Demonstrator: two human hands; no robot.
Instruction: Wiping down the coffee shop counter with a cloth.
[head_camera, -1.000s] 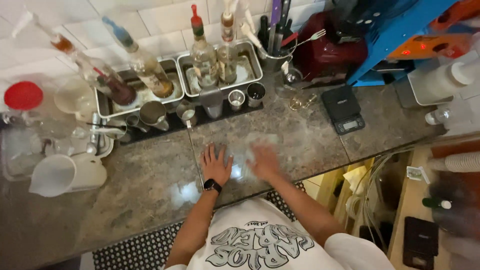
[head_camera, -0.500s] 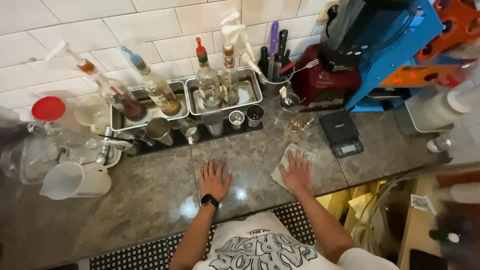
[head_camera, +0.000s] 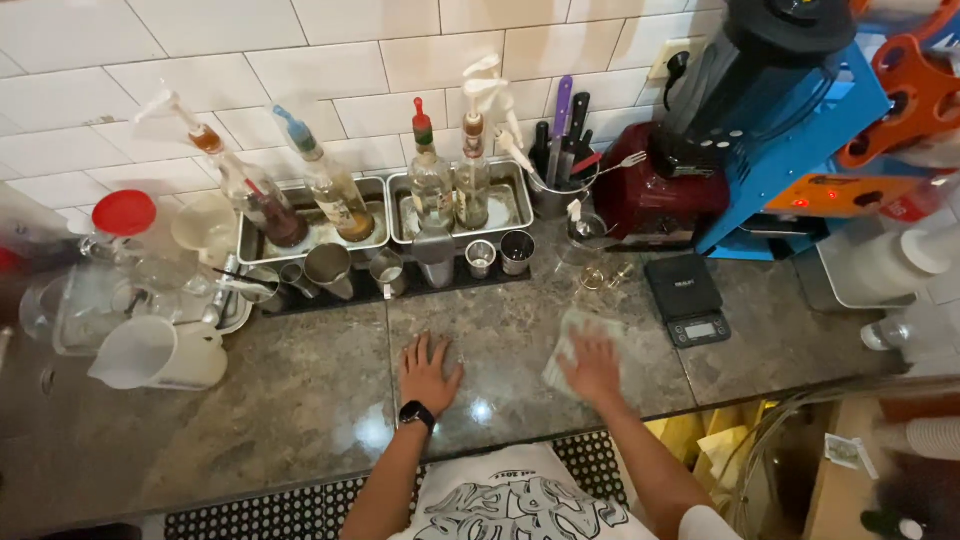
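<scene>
My left hand (head_camera: 428, 373) lies flat on the grey stone counter (head_camera: 300, 400), fingers spread, a black watch on the wrist. My right hand (head_camera: 593, 366) presses a pale cloth (head_camera: 570, 338) flat against the counter, to the right of the left hand. The cloth lies just left of a small black digital scale (head_camera: 686, 298). Both forearms reach out from the bottom of the head view.
Behind the hands stand metal cups (head_camera: 329, 270) on a black mat and two steel trays (head_camera: 505, 203) holding pump bottles (head_camera: 473, 170). A white jug (head_camera: 160, 352) and a rack of clear containers sit at left. A red blender base (head_camera: 660, 190) and a blue machine (head_camera: 790, 150) stand at right.
My right hand has swept the cloth to the right across the counter, toward the scale. My left hand has stayed flat on the stone. The camera has tilted up toward the wall.
</scene>
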